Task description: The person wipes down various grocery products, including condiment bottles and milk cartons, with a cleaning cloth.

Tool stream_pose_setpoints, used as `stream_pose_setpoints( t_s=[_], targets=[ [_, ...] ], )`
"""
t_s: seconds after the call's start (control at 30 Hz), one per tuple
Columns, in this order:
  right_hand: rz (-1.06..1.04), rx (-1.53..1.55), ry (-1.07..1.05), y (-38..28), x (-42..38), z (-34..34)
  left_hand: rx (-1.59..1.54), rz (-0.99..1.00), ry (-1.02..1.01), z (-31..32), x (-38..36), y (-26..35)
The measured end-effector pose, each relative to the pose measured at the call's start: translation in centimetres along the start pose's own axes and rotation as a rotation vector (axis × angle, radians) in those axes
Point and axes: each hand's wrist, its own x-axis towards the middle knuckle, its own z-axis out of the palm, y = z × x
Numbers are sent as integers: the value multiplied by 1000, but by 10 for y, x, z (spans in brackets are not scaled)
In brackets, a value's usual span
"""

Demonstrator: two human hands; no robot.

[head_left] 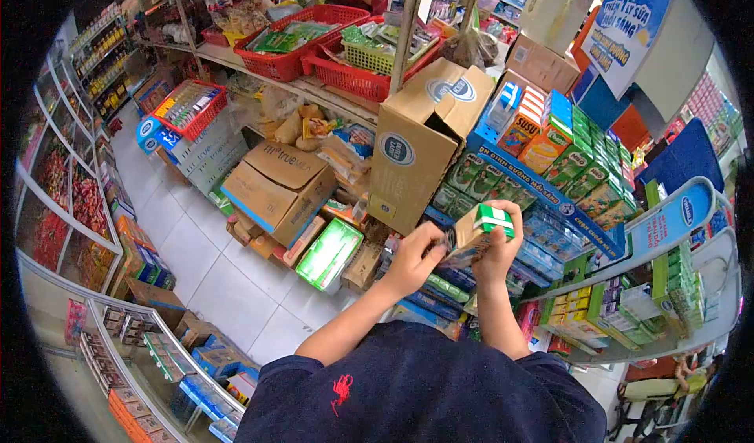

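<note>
My right hand (500,247) grips a small carton pack (471,229) with a green and white end and a tan side, held up in front of the shelf. At the pack's left end is my left hand (416,261), its fingers pinched together by a small dark, blurred item (450,240). What that item is I cannot make out. Just behind the pack stand milk cartons (481,177) on a blue display shelf (550,195). To the upper left of my hands is a large brown cardboard box (399,180).
Red baskets (271,64) of packets stand on a rack at the back. Another cardboard box (279,184) and a green package (330,253) sit low on the left. Glass display cases (67,184) line the left side of the tiled floor (247,286). A curved shelf (667,317) is on the right.
</note>
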Motion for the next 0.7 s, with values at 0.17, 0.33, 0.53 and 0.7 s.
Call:
stream_pose_setpoints(
  t_s=[0.17, 0.33, 0.53, 0.7],
  targets=[
    [-29, 143, 105, -4, -2, -9, 124, -57, -73, -8, -10, -5],
    [-95, 298, 51, -8, 6, -4, -383, -417, -94, -13, -6, -28],
    [-217, 132, 99, 6, 3, 4, -834, -517, -2, 10, -20, -8],
    [-280, -240, -69, -16, -15, -32, -569, -450, -76, 39, -36, 7]
  ],
)
